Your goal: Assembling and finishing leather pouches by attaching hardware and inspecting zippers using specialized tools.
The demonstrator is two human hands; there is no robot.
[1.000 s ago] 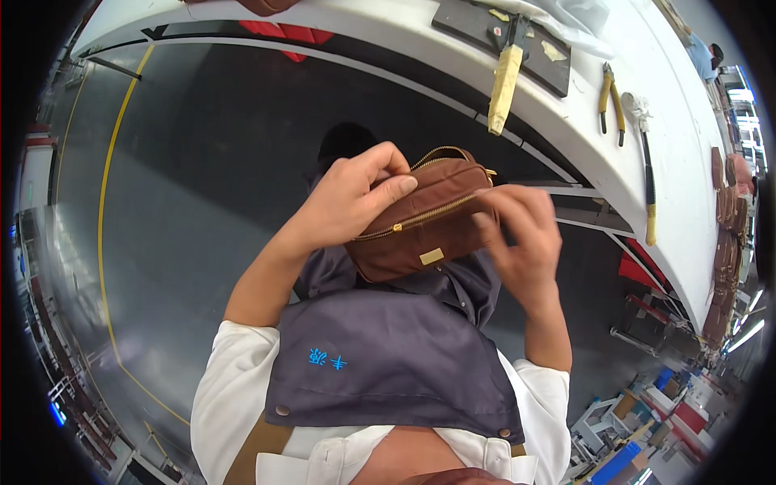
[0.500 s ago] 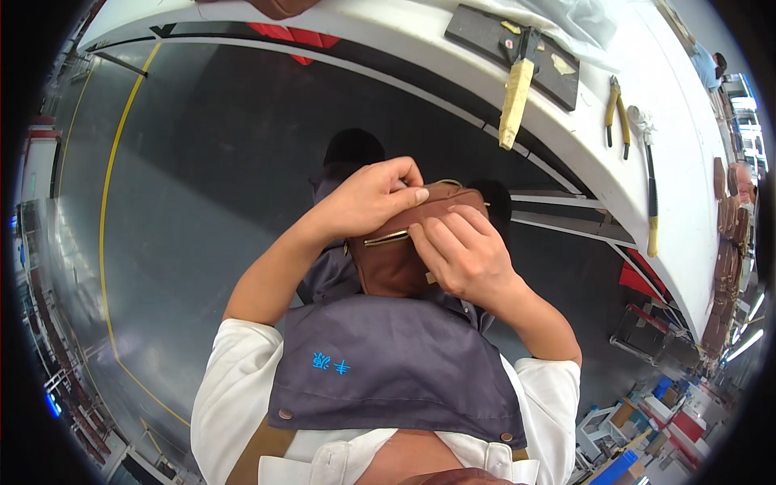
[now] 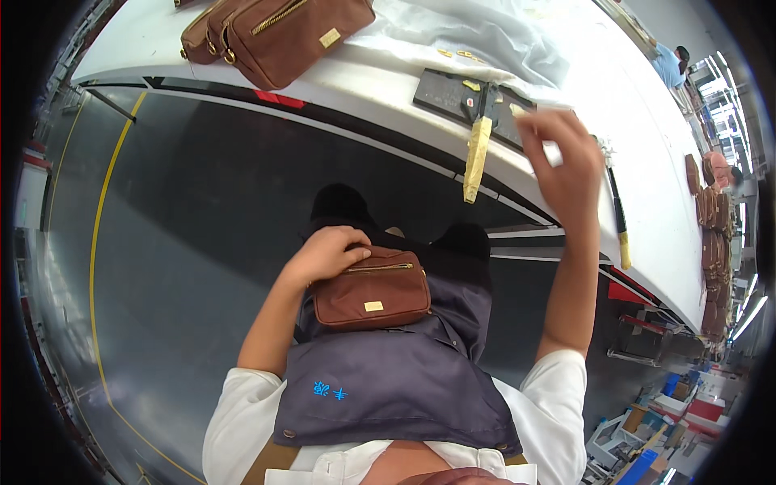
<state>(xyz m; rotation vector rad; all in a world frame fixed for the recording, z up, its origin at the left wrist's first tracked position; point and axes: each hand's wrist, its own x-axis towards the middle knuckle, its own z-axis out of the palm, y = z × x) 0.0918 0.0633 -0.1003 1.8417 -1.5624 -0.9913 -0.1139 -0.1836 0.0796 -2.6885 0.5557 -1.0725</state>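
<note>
Pouch (image 3: 372,289) of brown leather now rests on the person's apron-covered lap, held down only by the left hand (image 3: 326,252), whose fingers curl over its upper left corner by the brass zip. Half a second ago both hands gripped it in front of the chest; since then the right hand (image 3: 566,158) has let go and risen to the white worktop (image 3: 388,61). It hovers with fingers loosely spread and pinched round something small and pale that is too blurred to name, just beside the dark cutting mat (image 3: 453,93) and the wooden-handled tool (image 3: 475,158). I judge that work on the pouch has paused while a part or tool is fetched.

A small gold rectangular label sits low on the pouch's front. Two more brown pouches (image 3: 275,32) lie at the worktop's far left edge, one bearing the same gold tag. The grey-blue apron (image 3: 396,388) carries a small blue mark on its left side. Clear plastic sheeting (image 3: 477,36) lies behind the mat.
</note>
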